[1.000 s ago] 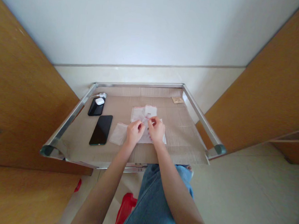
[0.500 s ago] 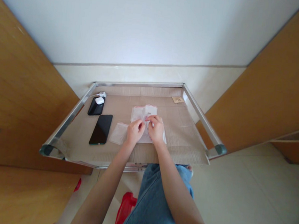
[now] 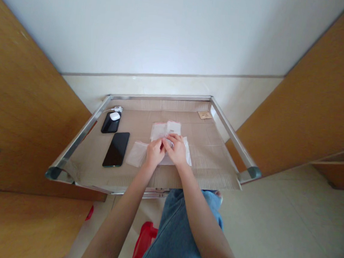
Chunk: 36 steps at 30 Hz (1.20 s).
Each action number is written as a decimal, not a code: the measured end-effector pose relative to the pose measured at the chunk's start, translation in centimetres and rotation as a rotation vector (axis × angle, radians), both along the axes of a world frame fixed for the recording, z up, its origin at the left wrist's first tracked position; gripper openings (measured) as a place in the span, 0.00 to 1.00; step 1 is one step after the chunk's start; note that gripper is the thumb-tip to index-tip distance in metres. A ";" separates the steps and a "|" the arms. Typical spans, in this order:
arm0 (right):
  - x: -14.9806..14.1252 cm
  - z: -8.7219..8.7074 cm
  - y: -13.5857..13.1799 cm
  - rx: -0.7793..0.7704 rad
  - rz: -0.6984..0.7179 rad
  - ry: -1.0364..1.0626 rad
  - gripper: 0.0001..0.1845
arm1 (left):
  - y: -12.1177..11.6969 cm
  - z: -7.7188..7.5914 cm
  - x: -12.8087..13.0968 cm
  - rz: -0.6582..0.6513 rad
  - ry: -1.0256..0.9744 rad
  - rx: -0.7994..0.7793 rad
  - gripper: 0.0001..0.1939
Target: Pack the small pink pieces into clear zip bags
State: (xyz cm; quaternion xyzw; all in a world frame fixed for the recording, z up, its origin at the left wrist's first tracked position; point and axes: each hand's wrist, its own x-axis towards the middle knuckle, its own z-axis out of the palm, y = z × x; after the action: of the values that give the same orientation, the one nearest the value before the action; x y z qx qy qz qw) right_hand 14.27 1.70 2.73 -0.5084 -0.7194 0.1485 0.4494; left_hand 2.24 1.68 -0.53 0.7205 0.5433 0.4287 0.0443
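My left hand (image 3: 154, 154) and my right hand (image 3: 175, 150) meet fingertip to fingertip over a pile of small clear plastic bags (image 3: 165, 131) with red zip strips. Both hands are closed in a pinch on one small bag between them; what is inside it is too small to make out. The bags lie in the middle of a cardboard-lined table (image 3: 212, 148) with a metal rim. Another clear bag (image 3: 136, 154) lies flat just left of my left hand.
A black phone (image 3: 116, 149) lies left of the bags. Behind it sits a second dark phone (image 3: 110, 124) with a white earbud case (image 3: 114, 116) on top. A small brown tag (image 3: 204, 115) lies at the back right. Wooden panels stand on both sides; a red stool (image 3: 146, 239) is below.
My right hand has slid left until its fingertips touch those of the left hand. The left hand has barely moved.
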 end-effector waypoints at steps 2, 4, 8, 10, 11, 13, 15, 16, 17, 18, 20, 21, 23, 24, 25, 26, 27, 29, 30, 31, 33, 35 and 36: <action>-0.1 -0.2 0.1 -0.016 0.004 0.010 0.18 | 0.0 0.0 0.0 -0.010 0.019 0.013 0.08; -0.1 -0.3 0.1 -0.026 0.006 0.049 0.18 | -0.1 0.0 0.1 -0.023 0.035 0.023 0.08; -0.2 -0.1 0.1 -0.034 0.002 0.199 0.15 | -0.2 0.4 0.2 -0.057 0.048 0.009 0.07; -0.3 0.1 0.1 -0.037 -0.005 0.271 0.14 | -0.3 0.6 0.2 -0.057 0.021 -0.011 0.07; -0.3 0.1 0.1 -0.041 -0.009 0.304 0.13 | -0.3 0.7 0.3 -0.056 -0.006 -0.024 0.07; -0.3 0.2 0.2 -0.056 -0.018 0.370 0.13 | -0.4 1.0 0.3 -0.054 -0.087 -0.049 0.08; -0.2 0.2 0.3 -0.075 -0.039 0.432 0.14 | -0.3 1.2 0.3 -0.040 -0.194 -0.061 0.08; -0.1 0.2 0.4 -0.088 -0.050 0.464 0.14 | -0.2 1.3 0.3 -0.022 -0.248 -0.059 0.09; -0.1 0.1 0.5 -0.105 -0.059 0.502 0.15 | -0.1 1.3 0.2 0.008 -0.297 -0.052 0.09; 0.1 0.1 0.6 -0.127 -0.063 0.550 0.15 | 0.0 1.3 0.2 0.042 -0.335 -0.042 0.10; 0.3 0.1 0.8 -0.185 -0.052 0.671 0.15 | 0.1 1.2 0.1 0.099 -0.371 -0.019 0.11; 0.4 0.1 0.8 -0.218 -0.046 0.732 0.14 | 0.3 1.1 0.0 0.120 -0.374 -0.004 0.12; 0.6 0.2 0.9 -0.276 -0.042 0.824 0.14 | 0.4 0.9 0.0 0.139 -0.368 0.023 0.14; 0.6 0.3 1.0 -0.299 -0.045 0.851 0.14 | 0.5 0.8 0.0 0.139 -0.368 0.028 0.15; 0.7 0.4 1.0 -0.314 -0.047 0.872 0.14 | 0.6 0.7 0.0 0.135 -0.375 0.026 0.16; 0.7 0.5 1.0 -0.323 -0.047 0.891 0.14 | 0.6 0.6 0.1 0.123 -0.386 0.013 0.17; 0.7 0.6 1.0 -0.329 -0.043 0.909 0.14 | 0.6 0.6 0.1 0.105 -0.400 -0.011 0.18; 0.8 0.7 1.1 -0.337 -0.033 0.945 0.13 | 0.6 0.5 0.2 0.059 -0.429 -0.065 0.18; 0.8 0.7 1.1 -0.345 -0.035 0.960 0.13 | 0.6 0.5 0.2 0.040 -0.439 -0.082 0.18; 0.8 0.7 1.2 -0.355 -0.041 0.969 0.14 | 0.5 0.5 0.2 0.029 -0.444 -0.092 0.18; 0.9 0.5 1.3 -0.371 -0.052 0.955 0.15 | 0.4 0.5 0.2 0.033 -0.439 -0.091 0.17; 0.9 0.2 1.4 -0.362 -0.038 0.902 0.15 | 0.4 0.5 0.1 0.061 -0.426 -0.073 0.16; 0.9 0.0 1.5 -0.347 -0.023 0.868 0.15 | 0.3 0.4 0.1 0.075 -0.421 -0.062 0.16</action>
State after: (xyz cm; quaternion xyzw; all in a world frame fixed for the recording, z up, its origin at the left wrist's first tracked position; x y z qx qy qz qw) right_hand 15.20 3.23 2.70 -0.4747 -0.4240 0.4606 0.6186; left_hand 2.34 2.02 -0.09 0.5927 0.5614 0.5541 0.1631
